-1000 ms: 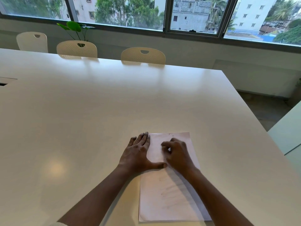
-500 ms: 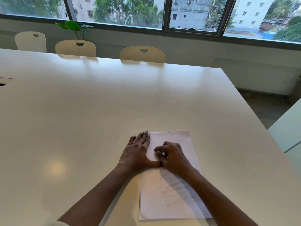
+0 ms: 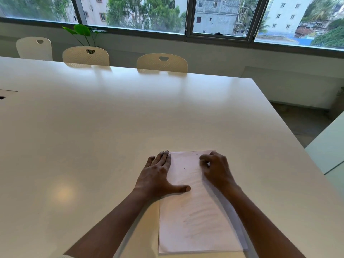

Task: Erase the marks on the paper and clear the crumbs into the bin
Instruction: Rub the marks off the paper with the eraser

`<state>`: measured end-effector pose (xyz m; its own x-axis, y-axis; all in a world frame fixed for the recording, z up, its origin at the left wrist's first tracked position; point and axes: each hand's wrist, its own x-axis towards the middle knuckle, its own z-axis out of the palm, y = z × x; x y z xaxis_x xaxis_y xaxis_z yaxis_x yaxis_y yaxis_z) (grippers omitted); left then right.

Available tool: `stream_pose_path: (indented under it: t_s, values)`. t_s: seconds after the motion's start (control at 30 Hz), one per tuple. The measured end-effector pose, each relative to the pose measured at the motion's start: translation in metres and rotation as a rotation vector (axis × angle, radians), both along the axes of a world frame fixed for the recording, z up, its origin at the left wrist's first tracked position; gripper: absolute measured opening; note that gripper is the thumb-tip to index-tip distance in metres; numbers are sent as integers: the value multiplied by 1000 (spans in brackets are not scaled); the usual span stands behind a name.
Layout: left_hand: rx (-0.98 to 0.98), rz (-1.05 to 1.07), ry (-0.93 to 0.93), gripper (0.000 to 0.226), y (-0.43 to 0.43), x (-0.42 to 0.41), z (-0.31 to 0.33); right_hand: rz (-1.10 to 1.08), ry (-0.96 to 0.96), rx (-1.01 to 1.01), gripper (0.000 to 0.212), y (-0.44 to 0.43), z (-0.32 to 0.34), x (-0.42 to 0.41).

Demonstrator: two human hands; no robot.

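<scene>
one paper sheet (image 3: 188, 177) lies on the white table (image 3: 111, 127) near its front edge, with faint grey marks (image 3: 197, 218) across its lower half and three dark specks (image 3: 184, 168) near the top. of the two hands, the left hand (image 3: 157, 175) presses flat on the sheet's left edge, fingers straight. the right hand (image 3: 216, 170) is blurred and curls at the top right corner; i cannot tell what it grips. three chairs (image 3: 86, 55) and one plant (image 3: 81, 31) stand beyond.

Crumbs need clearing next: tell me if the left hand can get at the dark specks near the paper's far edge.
Probably yes. The left hand lies flat on the left edge of the paper; the specks sit on bare paper beside its fingers, nothing between. The right hand sits beyond them.
</scene>
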<state>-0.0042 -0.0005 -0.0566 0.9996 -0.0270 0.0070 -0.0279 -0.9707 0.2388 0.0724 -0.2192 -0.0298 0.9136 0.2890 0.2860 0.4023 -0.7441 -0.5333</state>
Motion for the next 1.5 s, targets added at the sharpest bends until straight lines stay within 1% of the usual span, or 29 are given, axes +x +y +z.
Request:
stream_pose_path:
  t_s: [0.07, 0.1, 0.2, 0.23, 0.27, 0.37, 0.4, 0.43, 0.47, 0.57, 0.6, 0.63, 0.73, 0.77, 0.8, 0.83, 0.9, 0.93, 0.97, 1.0, 1.1, 1.13, 1.2, 1.27, 1.3, 1.33, 1.37, 1.47, 1.5]
  values:
    - [4, -2, 0, 150, 0, 0, 1, -49, -23, -16, 16, 2, -1, 0]
    - [7, -2, -3, 150, 0, 0, 1, -2, -22, -9, 16, 8, -1, -9]
    - [9, -3, -13, 147, -1, 1, 1, 285, 7, -21, 16, 26, -1, -44]
    - [7, -2, -13, 147, -1, 1, 2, 315, 13, -35, 15, 25, 0, -42]
    - [3, -3, -11, 147, -2, 1, 2, 286, 9, -31, 16, 20, 1, -34]
    - [-4, -1, -7, 148, -1, -2, 3, 11, -23, -23, 18, -1, -1, 7]
    - [-8, 2, -6, 148, 0, -2, 3, -52, -24, -38, 17, -5, -2, 13]
    - [-8, 2, -4, 148, 0, -2, 3, -64, -33, -55, 16, -3, -2, 11]
    - [-4, 0, -4, 148, 0, -1, 3, -25, -38, -59, 16, 3, -2, 4]
    - [5, -3, -7, 148, 0, 1, 2, 242, 10, -41, 16, 20, -2, -28]
    - [3, -3, -10, 148, -1, 1, 2, 274, 11, -40, 16, 18, 0, -27]
    - [2, -6, -8, 148, 0, 1, 2, 242, 3, -36, 17, 14, -1, -19]
    - [-4, 2, -15, 150, 0, 0, 1, -31, -13, -31, 17, -7, -1, 15]
    - [-3, 3, -16, 150, 0, -1, 2, -73, -16, -41, 16, -10, 0, 17]
    - [-1, 1, -15, 150, 0, -1, 2, -59, -27, -52, 16, -6, 0, 14]
    - [3, -1, -12, 149, 0, 0, 2, 3, -31, -57, 16, 1, -1, 5]
    - [6, 0, -6, 148, 0, 1, 2, 198, 4, -55, 17, 16, -2, -19]
    - [7, 0, -8, 148, -1, 1, 2, 258, 6, -60, 17, 17, -2, -23]
    - [8, -3, -8, 148, 0, 1, 2, 264, -2, -64, 17, 16, 0, -20]
    - [6, -7, -5, 148, -1, 1, 2, 217, -13, -57, 17, 11, 0, -10]
    - [-1, 6, -9, 149, -1, 0, 2, -45, -20, -62, 17, -9, 3, 19]
    - [-2, 5, -9, 149, -1, 0, 3, -76, -22, -66, 17, -10, 3, 19]
    - [1, 1, -8, 148, -1, 0, 3, 3, -31, -54, 16, 2, -1, 1]
    - [3, 2, -3, 147, 0, 0, 3, 182, -9, -34, 15, 14, -4, -26]
    - [4, 1, -5, 147, 0, 0, 4, 233, -3, -32, 15, 14, -4, -31]
    - [6, -1, -7, 147, -1, 0, 4, 231, -5, -31, 14, 12, -4, -28]
    - [7, -5, -9, 147, -1, -1, 4, 183, -15, -28, 14, 8, -4, -19]
    - [2, 2, -13, 149, -1, -1, 3, -46, -14, -28, 14, -5, -3, 4]
    - [5, 2, -12, 149, 0, -1, 3, -67, -13, -31, 14, -3, -2, 2]
